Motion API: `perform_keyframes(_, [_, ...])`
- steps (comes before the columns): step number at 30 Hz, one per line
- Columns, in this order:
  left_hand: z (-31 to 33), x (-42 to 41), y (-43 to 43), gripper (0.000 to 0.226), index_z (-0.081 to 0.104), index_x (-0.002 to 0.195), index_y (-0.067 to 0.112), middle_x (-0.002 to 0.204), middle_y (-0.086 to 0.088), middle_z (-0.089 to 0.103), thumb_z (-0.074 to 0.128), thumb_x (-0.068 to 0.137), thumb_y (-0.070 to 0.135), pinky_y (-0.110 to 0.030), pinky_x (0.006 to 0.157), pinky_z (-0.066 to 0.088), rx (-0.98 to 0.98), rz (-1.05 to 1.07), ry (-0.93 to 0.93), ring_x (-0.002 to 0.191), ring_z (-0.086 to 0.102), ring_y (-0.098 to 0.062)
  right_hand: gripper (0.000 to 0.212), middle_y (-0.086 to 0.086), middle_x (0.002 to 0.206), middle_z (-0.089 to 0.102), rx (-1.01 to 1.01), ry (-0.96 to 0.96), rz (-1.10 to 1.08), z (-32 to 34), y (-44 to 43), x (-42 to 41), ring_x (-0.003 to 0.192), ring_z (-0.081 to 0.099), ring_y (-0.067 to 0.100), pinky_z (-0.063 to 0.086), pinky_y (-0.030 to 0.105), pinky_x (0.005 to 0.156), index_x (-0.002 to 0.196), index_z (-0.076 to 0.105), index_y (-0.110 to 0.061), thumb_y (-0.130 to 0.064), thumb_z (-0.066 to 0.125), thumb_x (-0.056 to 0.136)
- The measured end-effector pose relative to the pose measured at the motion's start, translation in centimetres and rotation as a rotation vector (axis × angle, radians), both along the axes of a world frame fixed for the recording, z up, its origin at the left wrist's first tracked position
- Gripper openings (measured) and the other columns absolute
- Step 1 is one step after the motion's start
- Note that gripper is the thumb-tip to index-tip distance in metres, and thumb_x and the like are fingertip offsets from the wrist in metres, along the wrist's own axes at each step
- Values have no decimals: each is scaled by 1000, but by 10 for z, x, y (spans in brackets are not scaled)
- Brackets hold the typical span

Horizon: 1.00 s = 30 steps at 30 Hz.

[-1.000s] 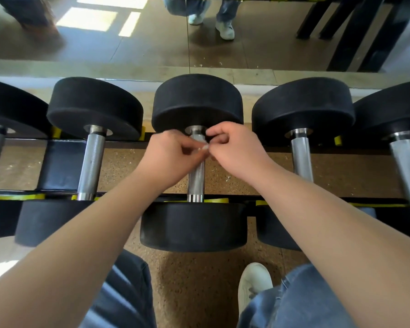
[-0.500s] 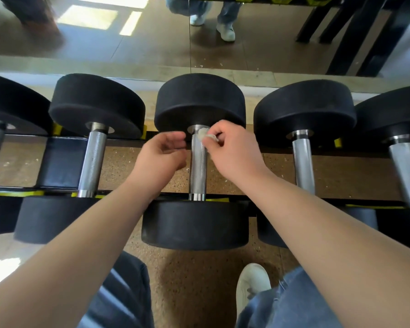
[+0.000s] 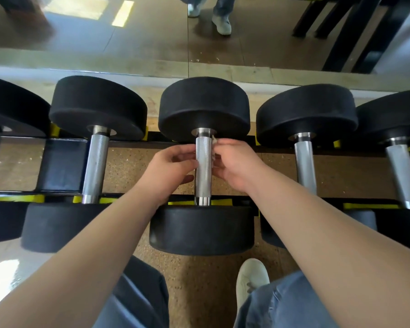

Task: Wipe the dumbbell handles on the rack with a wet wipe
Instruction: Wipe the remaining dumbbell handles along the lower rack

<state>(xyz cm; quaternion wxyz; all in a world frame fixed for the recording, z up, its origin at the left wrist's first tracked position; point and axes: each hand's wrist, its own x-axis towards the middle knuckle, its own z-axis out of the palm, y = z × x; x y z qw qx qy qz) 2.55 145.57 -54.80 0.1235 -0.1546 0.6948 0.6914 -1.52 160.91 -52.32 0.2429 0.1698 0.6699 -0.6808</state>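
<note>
Ctr dumbbell handle (image 3: 203, 176) on rack (image 3: 62, 166), R hand (image 3: 236, 165) pinching crumpled wet wipe (image 3: 214, 144) against handle's right side near far weight (image 3: 204, 105), L hand (image 3: 171, 168) loosely curled, fingertips (image 3: 191, 162) touching handle's left side, nothing held, other dumbbells (image 3: 96, 162) either side

One head-worn wide-angle view, facing forward and steeply down, set close above the dumbbell rack (image 3: 62, 166); floor (image 3: 199, 292) visible beneath it.
</note>
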Motion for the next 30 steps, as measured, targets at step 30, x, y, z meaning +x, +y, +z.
perform_keyframes(30, [48, 37, -169, 27, 72, 115, 32, 108, 13, 69, 65, 95, 16, -22, 82, 49, -676, 38, 147, 98, 65, -5, 9, 0, 110, 70, 305, 250, 338, 38, -119, 45, 91, 76, 21, 64, 38, 83, 99, 77, -23, -17, 72, 95])
